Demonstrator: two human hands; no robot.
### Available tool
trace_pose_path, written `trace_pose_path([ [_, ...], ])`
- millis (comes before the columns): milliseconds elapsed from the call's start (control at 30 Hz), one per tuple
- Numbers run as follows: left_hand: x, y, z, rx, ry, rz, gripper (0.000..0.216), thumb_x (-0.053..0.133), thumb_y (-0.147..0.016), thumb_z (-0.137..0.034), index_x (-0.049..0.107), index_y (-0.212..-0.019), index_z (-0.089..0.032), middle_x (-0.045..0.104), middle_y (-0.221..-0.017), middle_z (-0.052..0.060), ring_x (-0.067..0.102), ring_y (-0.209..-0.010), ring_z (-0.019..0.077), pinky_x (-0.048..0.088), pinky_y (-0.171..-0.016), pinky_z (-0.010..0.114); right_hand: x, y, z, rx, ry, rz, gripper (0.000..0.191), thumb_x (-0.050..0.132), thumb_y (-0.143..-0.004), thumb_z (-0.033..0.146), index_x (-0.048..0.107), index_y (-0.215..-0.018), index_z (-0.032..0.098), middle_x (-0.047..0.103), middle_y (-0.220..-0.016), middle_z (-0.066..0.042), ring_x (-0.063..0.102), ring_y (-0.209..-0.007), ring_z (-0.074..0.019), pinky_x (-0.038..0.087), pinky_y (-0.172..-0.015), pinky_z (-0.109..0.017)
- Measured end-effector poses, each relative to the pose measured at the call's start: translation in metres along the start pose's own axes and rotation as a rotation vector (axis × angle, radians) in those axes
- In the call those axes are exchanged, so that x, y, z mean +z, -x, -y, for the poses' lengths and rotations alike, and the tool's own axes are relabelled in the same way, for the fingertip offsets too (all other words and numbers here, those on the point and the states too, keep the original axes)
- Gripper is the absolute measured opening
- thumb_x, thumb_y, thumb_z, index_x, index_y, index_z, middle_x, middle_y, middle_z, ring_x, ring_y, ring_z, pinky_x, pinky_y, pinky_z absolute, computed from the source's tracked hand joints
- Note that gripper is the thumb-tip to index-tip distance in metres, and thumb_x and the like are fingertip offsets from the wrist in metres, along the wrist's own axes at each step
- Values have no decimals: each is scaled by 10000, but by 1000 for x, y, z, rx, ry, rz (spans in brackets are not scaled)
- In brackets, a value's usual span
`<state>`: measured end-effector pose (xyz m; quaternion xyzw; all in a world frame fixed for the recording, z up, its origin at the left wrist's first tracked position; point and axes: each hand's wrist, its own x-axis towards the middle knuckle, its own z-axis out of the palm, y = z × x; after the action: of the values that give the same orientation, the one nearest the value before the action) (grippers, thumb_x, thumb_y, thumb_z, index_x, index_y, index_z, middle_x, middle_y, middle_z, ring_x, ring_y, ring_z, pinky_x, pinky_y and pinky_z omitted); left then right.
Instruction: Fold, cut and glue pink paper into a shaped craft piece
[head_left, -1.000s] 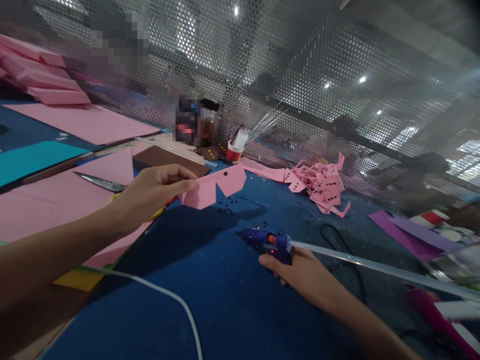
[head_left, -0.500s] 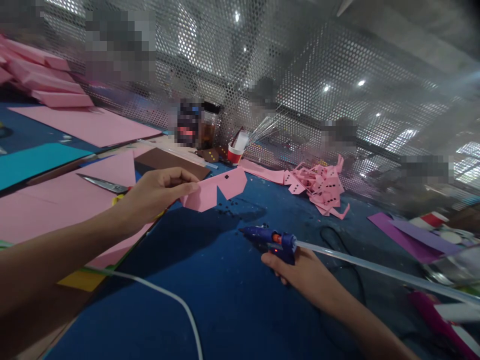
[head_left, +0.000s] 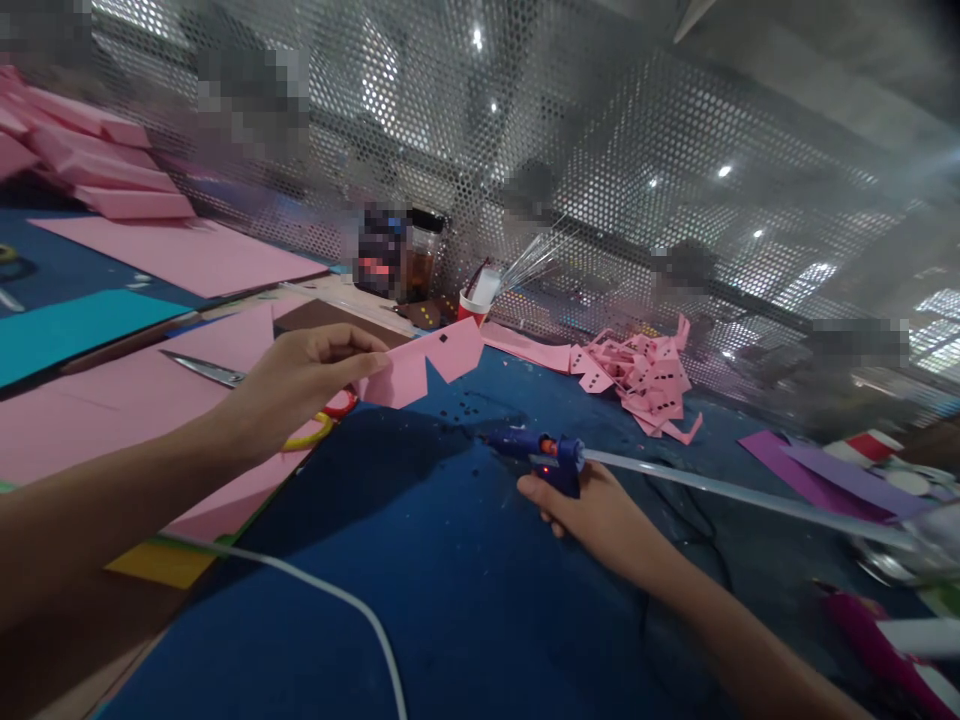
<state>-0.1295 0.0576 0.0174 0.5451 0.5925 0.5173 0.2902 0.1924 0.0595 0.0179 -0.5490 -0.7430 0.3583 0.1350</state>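
Observation:
My left hand (head_left: 300,385) pinches one end of a pink paper cut-out (head_left: 427,365) with a zigzag lower edge and small black dots, holding it above the blue table (head_left: 450,580). My right hand (head_left: 592,515) grips a blue glue gun (head_left: 536,450) low over the table. Its nozzle points left, below and to the right of the cut-out, not touching it. A long clear glue stick (head_left: 750,497) sticks out of the gun's back toward the right.
Scissors (head_left: 202,368) lie on pink sheets (head_left: 112,420) at left. A pile of pink dotted cut-outs (head_left: 645,375) sits by the perforated metal wall (head_left: 600,180). A red cup (head_left: 472,300) and jars (head_left: 409,265) stand at the back. A white cable (head_left: 337,600) crosses the table; purple paper (head_left: 825,475) lies right.
My left hand has lifted the pink cut-out slightly. My right hand has moved the glue gun up and a little left, closer to the cut-out.

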Motion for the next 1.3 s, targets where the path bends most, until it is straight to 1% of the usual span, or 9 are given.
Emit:
trace_pose_path([
  [133, -1, -3, 5, 2, -5, -7, 213, 693, -802, -400, 689, -847, -193, 667, -728, -3, 546, -673, 125, 417, -628, 265, 2, -11, 4, -7, 0, 23, 428, 578, -907, 578, 670, -1030, 178, 632, -714, 2, 590, -595, -133, 458, -593, -254],
  [367, -1, -5, 7, -16, -5, -19, 222, 705, -805, -403, 704, -891, -199, 679, -743, 2, 559, -683, 131, 417, -616, 256, 8, -18, -3, -5, -1, 20, 421, 575, -919, 555, 659, -1071, 172, 633, -726, 5, 583, -578, -124, 456, -581, -253],
  [533, 0, -5, 5, -27, -11, -29, 209, 696, -797, -414, 707, -853, -213, 673, -730, 5, 550, -674, 138, 413, -608, 261, 8, -20, -5, 0, 19, 20, 424, 573, -921, 569, 662, -1052, 176, 635, -726, 3, 590, -574, -124, 460, -588, -257],
  [633, 0, -5, 6, -39, -18, -15, 212, 697, -800, -421, 709, -860, -218, 681, -746, 7, 560, -688, 139, 418, -630, 266, 8, -20, -4, -1, 30, 20, 414, 571, -924, 565, 658, -1058, 184, 629, -711, 8, 594, -579, -129, 457, -587, -257],
  [800, 0, -6, 7, -22, -14, -16, 212, 698, -800, -433, 713, -852, -228, 683, -752, 1, 560, -691, 136, 419, -639, 265, 8, -21, -4, 9, 39, 25, 404, 579, -921, 558, 650, -1055, 184, 634, -714, 5, 596, -582, -131, 463, -600, -263],
  [1033, -1, -5, 8, -25, 1, -13, 208, 704, -804, -417, 709, -868, -220, 667, -742, -1, 552, -683, 136, 410, -612, 254, 8, -18, -6, 18, -40, 20, 387, 583, -922, 550, 639, -943, 167, 623, -688, 9, 580, -572, -118, 456, -574, -247],
  [1167, 0, -5, 7, -25, 2, -19, 207, 705, -797, -410, 706, -857, -211, 667, -732, 0, 553, -673, 138, 415, -606, 252, 7, -18, -5, 15, -53, 15, 396, 584, -917, 555, 640, -980, 168, 620, -689, 11, 587, -580, -123, 461, -577, -249],
  [1300, 0, -5, 8, -16, -7, -23, 200, 711, -793, -405, 707, -863, -218, 665, -739, -9, 550, -658, 130, 419, -595, 242, 8, -19, -4, 18, -18, 21, 395, 581, -918, 550, 655, -1004, 172, 624, -685, 13, 588, -578, -126, 454, -579, -250],
])
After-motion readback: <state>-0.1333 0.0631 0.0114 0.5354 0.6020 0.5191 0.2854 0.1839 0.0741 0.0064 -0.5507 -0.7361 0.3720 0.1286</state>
